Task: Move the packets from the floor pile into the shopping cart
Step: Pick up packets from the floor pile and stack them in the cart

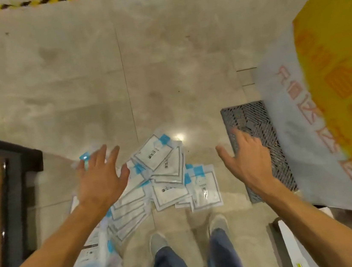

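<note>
Both arms reach forward, left hand [100, 179] and right hand [247, 162] spread wide, seemingly holding nothing, above the packets [167, 179] on the floor [96, 76].

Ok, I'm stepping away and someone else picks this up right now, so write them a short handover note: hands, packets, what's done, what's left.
Left hand: open, fingers spread, holding nothing, above the left side of the pile.
Right hand: open and empty, over the edge of the grey mesh panel.
Packets: white and blue, loosely heaped on the floor ahead of the feet, more trailing lower left.
Done: cannot tell; no cart contents are in view.
Left: pick up the whole visible pile and load it into the cart.
</note>
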